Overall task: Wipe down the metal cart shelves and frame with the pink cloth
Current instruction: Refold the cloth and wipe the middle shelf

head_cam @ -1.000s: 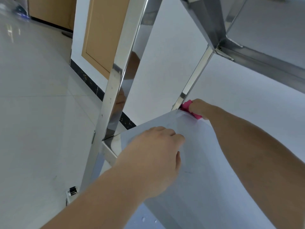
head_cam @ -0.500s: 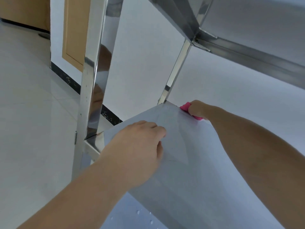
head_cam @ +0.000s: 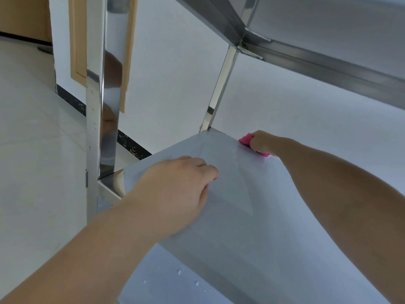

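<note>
Over the last second the right hand [head_cam: 262, 142], fingers closed on the pink cloth [head_cam: 246, 139], slid along the middle shelf's [head_cam: 252, 216] far edge away from the rear post [head_cam: 219, 88]. Left hand [head_cam: 177, 189] stayed flat on the shelf, empty, bracing. That corner looked covered; the rest of the edge was probably still to wipe.

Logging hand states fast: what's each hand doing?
Left hand: loosely open, resting on the shelf, holding nothing.
Right hand: closed on the pink cloth.
</note>
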